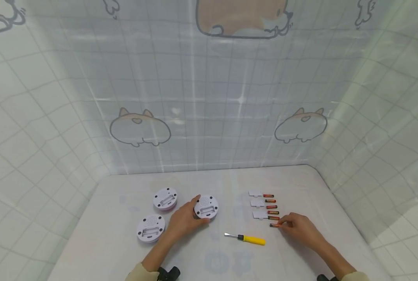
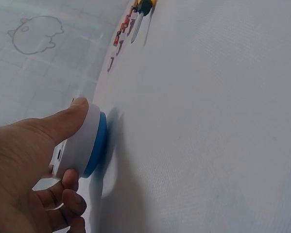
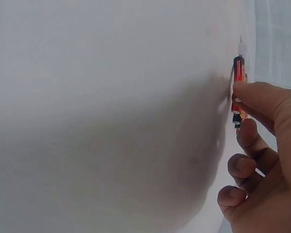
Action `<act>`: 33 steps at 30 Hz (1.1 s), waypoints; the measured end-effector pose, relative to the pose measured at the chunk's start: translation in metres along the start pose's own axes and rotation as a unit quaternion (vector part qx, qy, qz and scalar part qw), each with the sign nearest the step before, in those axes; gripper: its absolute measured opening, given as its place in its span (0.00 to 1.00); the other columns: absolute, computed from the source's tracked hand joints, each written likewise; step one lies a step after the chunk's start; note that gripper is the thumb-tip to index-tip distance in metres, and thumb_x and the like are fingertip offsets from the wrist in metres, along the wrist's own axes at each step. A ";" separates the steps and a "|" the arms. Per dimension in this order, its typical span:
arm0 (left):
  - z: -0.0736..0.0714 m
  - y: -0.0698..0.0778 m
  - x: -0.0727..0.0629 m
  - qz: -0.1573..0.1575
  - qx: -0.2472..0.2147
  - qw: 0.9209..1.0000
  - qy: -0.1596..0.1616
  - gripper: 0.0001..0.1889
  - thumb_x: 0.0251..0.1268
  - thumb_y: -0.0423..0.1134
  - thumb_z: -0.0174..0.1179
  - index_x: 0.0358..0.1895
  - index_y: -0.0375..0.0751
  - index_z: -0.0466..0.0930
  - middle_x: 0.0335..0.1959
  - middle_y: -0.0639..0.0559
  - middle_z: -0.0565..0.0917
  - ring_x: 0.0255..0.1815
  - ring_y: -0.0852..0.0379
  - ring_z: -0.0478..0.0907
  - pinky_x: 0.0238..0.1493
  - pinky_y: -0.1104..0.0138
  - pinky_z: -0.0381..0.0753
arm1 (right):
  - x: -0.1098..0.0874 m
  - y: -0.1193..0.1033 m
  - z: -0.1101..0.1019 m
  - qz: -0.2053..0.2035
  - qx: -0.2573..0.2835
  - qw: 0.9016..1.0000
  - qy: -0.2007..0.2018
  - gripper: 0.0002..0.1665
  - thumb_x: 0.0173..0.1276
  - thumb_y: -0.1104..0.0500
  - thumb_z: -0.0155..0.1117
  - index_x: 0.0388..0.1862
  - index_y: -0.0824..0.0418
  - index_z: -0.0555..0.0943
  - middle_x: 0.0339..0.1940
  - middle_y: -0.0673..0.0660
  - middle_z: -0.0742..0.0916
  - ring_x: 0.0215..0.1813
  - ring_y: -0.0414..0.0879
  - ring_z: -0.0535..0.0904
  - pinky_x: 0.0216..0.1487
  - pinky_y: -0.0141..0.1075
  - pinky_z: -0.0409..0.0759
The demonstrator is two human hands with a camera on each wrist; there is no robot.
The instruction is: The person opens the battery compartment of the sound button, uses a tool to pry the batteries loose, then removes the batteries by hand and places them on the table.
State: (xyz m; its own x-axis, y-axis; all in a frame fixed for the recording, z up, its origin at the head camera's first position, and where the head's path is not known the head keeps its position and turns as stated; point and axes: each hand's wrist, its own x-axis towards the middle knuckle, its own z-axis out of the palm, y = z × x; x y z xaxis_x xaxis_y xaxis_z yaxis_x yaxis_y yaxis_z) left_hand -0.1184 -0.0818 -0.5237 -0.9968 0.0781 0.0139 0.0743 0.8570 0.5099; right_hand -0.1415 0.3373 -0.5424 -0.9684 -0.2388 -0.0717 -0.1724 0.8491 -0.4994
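My left hand [image 1: 185, 222] grips a round white device [image 1: 206, 202] by its sides, thumb and fingers around the rim. The device's upturned underside has small holes, dark feet and an uncovered battery compartment; the left wrist view shows a blue band [image 2: 97, 145] on its table side. At the right, my right hand [image 1: 300, 231] pinches a red and black battery [image 1: 274, 225] between thumb and finger, at the table surface. Just beyond it lie several similar batteries [image 1: 273, 212] in a column, beside three white covers [image 1: 259, 214].
Two more round devices, one at the back [image 1: 165, 198] and one in front [image 1: 151, 228], lie underside up to the left. A yellow-handled screwdriver [image 1: 252, 239] lies between my hands. Patterned curtains [image 1: 209, 97] surround the white table [image 1: 124, 195].
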 end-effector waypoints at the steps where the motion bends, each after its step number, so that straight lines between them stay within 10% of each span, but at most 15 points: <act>1: 0.000 0.000 0.000 -0.002 -0.001 1.000 0.001 0.52 0.49 0.67 0.71 0.77 0.48 0.63 0.32 0.58 0.75 0.31 0.60 0.70 0.33 0.64 0.69 | 0.000 0.000 0.001 0.004 0.000 1.000 -0.004 0.06 0.61 0.59 0.75 0.35 0.46 0.89 0.24 0.46 0.76 0.30 0.42 0.70 0.29 0.32 0.66; 33: -0.006 -0.010 0.001 -0.032 0.019 0.999 0.021 0.53 0.48 0.68 0.71 0.77 0.48 0.63 0.33 0.57 0.76 0.31 0.60 0.70 0.33 0.62 0.71 | 0.006 0.004 0.007 0.019 0.005 1.000 -0.005 0.07 0.62 0.59 0.74 0.38 0.47 0.88 0.26 0.47 0.78 0.32 0.43 0.70 0.31 0.35 0.68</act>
State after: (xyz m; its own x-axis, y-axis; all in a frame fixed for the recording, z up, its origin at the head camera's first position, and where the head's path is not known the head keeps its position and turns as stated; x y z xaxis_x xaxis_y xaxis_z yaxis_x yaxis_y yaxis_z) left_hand -0.1202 -0.0931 -0.5239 -0.9998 0.0010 0.0191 0.0100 0.8783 0.4779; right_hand -0.1472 0.3361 -0.5507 -0.9724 -0.2112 -0.0995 -0.1334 0.8525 -0.5055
